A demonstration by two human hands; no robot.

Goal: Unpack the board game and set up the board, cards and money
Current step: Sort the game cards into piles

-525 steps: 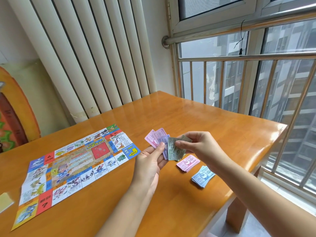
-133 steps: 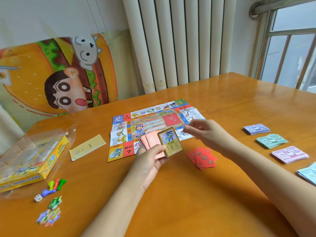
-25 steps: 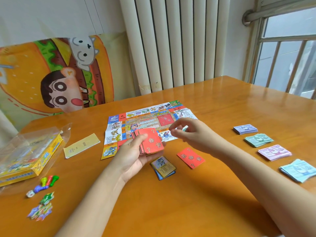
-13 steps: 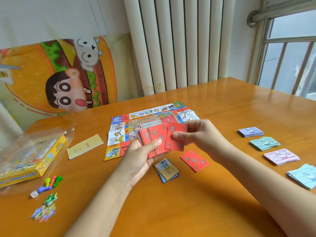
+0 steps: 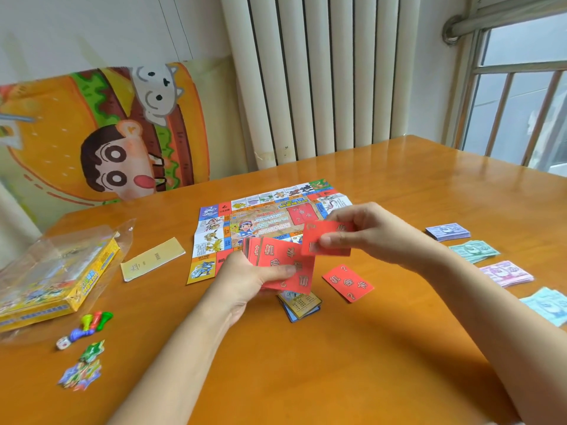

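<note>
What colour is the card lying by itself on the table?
Red, with gold characters and question marks: the lone card, seen in the head view.

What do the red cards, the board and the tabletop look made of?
Red cards: probably thin coated card stock. They stay flat when fanned and have a slight sheen.
Board: thin printed paper, not rigid. Fold creases show and it lies slightly wavy.
Tabletop: wood or wood-look veneer under glossy lacquer, judging by the grain and window reflections.

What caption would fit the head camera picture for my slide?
The left hand holds a red card fan, the right hand pinches a single red card; game board behind, money piles at right.
</note>
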